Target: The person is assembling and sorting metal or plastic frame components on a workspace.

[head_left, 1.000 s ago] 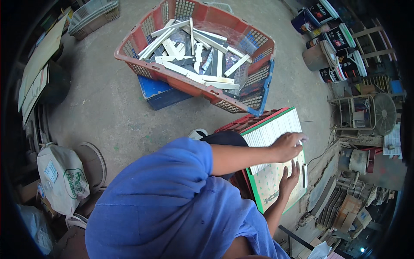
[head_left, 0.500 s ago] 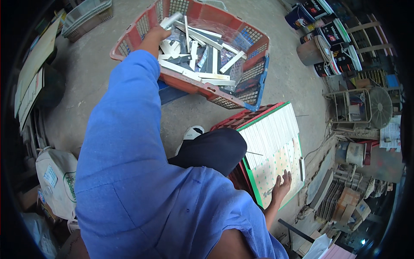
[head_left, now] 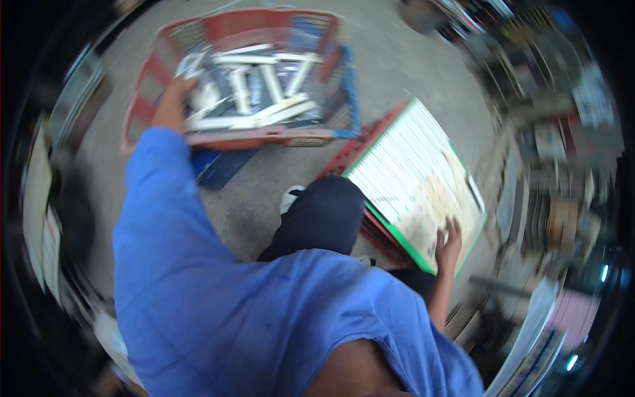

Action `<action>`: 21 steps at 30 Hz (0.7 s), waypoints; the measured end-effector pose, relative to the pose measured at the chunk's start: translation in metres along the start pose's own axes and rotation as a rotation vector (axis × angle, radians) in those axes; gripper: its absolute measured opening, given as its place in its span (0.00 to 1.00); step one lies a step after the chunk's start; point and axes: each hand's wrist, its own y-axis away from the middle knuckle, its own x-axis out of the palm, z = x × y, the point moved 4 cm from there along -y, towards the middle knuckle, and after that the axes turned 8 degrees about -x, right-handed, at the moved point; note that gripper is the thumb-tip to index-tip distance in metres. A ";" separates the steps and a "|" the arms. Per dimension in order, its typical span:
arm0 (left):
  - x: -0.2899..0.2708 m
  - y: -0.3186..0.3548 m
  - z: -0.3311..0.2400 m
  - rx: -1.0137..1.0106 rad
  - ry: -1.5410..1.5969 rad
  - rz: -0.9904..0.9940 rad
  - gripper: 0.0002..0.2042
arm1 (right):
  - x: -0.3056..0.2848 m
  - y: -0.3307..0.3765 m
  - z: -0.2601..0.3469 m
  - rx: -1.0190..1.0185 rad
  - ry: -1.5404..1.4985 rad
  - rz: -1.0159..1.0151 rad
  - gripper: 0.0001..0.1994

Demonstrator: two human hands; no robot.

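My left hand (head_left: pixel 173 99) reaches out at the end of a blue sleeve into a red plastic crate (head_left: pixel 264 137) filled with several white strips (head_left: pixel 264 86). Its fingers lie at the crate's left end among the strips; motion blur hides whether they grip one. My right hand (head_left: pixel 448 241) rests flat, fingers apart, on the near corner of a green-edged board (head_left: pixel 410 178) covered with a row of white pieces. That board lies on a second red crate (head_left: pixel 344 159).
A blue crate (head_left: pixel 221 169) sits under the red one on the concrete floor. My dark-trousered knee (head_left: pixel 324 215) and a white shoe (head_left: pixel 291 197) are between crate and board. Blurred shelves and clutter line the right and left edges.
My left hand left the board, swung across to the red crate and now sits lower at its left end. The right hand stays on the board. The view has turned and blurred.
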 end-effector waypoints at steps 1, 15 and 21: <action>0.004 -0.005 -0.006 0.034 0.080 0.054 0.33 | -0.010 0.002 -0.002 0.052 -0.011 -0.031 0.18; -0.108 0.187 -0.216 0.811 0.806 -0.401 0.22 | -0.020 0.237 -0.186 0.866 0.097 -0.283 0.15; -0.055 0.442 -0.324 1.160 0.990 -0.089 0.22 | 0.057 0.374 -0.209 1.341 0.044 -0.132 0.16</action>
